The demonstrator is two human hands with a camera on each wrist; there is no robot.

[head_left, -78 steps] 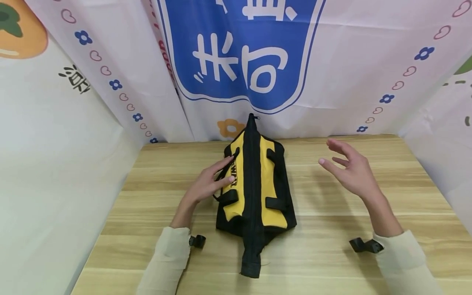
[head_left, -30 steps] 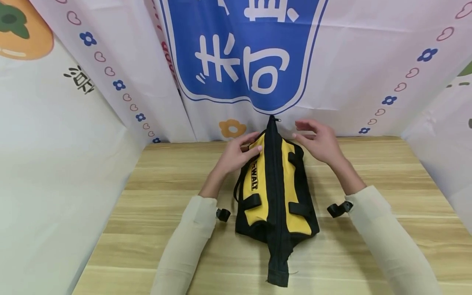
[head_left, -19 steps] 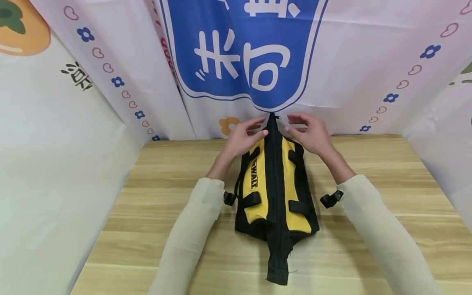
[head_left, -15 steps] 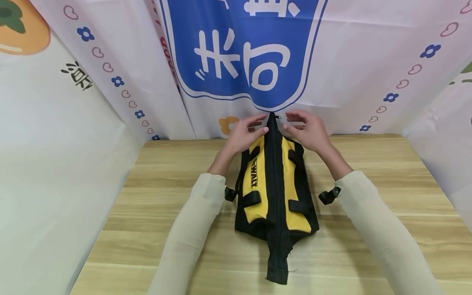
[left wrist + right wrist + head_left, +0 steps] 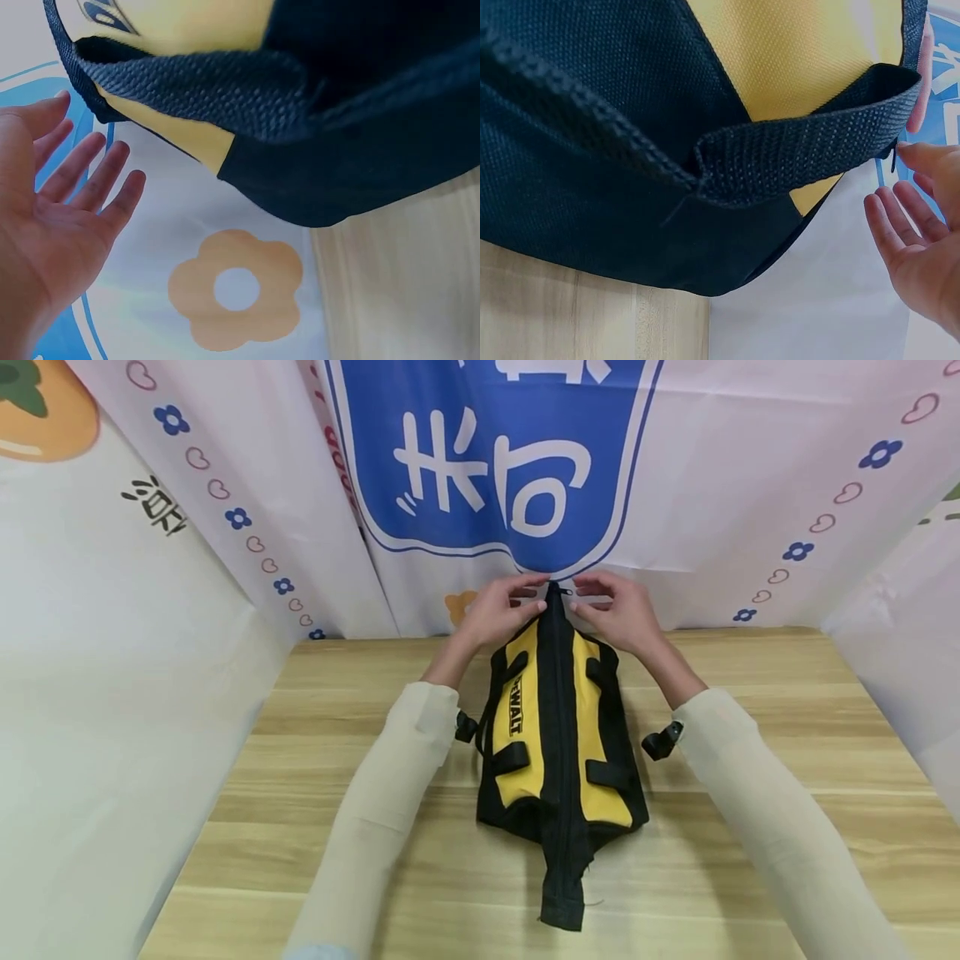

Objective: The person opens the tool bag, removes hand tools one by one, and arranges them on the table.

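A black and yellow tool bag (image 5: pixel 558 718) with a DEWALT label lies on the wooden table, its long black zipper running away from the person. The left hand (image 5: pixel 495 610) is beside the bag's far zipper end, thumb and fingers apart. From the other side, the right hand (image 5: pixel 618 610) reaches the same end, thumb near the small zipper pull (image 5: pixel 566 592). In the left wrist view, loosely spread fingers (image 5: pixel 112 176) stand near the bag's strap. In the right wrist view, the thumb is close to the dangling pull (image 5: pixel 893 157); whether it touches cannot be told.
Behind the table (image 5: pixel 300 793) hangs a white cloth (image 5: pixel 720 485) with a blue printed panel, close against the bag's far end. White printed cloths also flank both sides. A black loose zipper tail (image 5: pixel 562 893) points toward the person.
Earlier the bag shifted right with the left hand at its side. Since then both hands have moved to its far end and drawn closer together around the zipper tip.
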